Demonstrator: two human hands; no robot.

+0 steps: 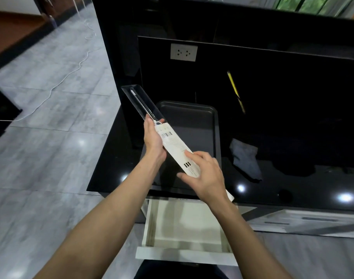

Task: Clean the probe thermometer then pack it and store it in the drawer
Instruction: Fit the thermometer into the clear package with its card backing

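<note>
Both of your hands are on the long package held slantwise above the black surface (115, 168). Your left hand (152, 135) grips it near the middle, fingers curled round the spot where the clear plastic tray (140, 101) comes out of the white cardboard sleeve (178, 150). Your right hand (202, 172) pinches the near end of that sleeve, thumb below and fingers over the top.

You can see the probe thermometer (141, 103) inside the clear tray: its thin metal stem runs along the tray's length, and its head sits just at the mouth of the sleeve, beside your left fingers. The tray's far end points up and to the left.

Under the package, a dark baking tray (214, 125) lies on the surface. To its right rests a crumpled grey cloth (244, 156), and farther back a yellow pencil (233, 86) lies apart from both. A white wall socket (183, 52) sits on the black panel behind.

Below the surface's front edge, the white drawer (182, 252) stands pulled out, directly beneath your right wrist.
</note>
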